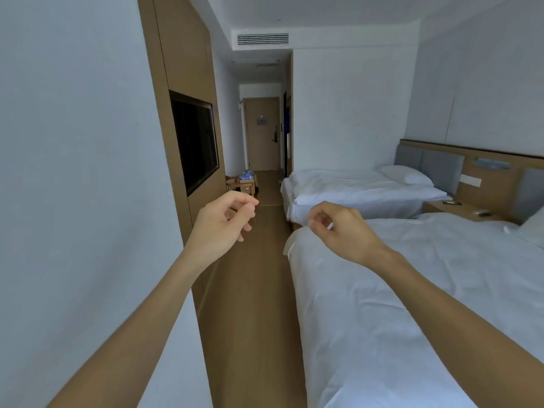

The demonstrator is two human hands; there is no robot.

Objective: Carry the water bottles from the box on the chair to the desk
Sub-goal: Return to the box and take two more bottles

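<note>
Far down the room a wooden chair [234,184] stands against the left wall. On it sits a cardboard box [246,187] with the blue-and-clear tops of water bottles [246,175] showing above its rim. My left hand [222,223] is raised in front of me, fingers loosely curled, holding nothing. My right hand [338,228] is raised beside it over the near bed's corner, fingers also loosely curled and empty. Both hands are well short of the chair. No desk is in view.
A narrow wooden-floored aisle [253,290] runs between the left wall with its wood panel and dark TV [195,142] and two white beds [412,290]. A nightstand [459,209] stands between the beds. A closed door [262,134] ends the corridor.
</note>
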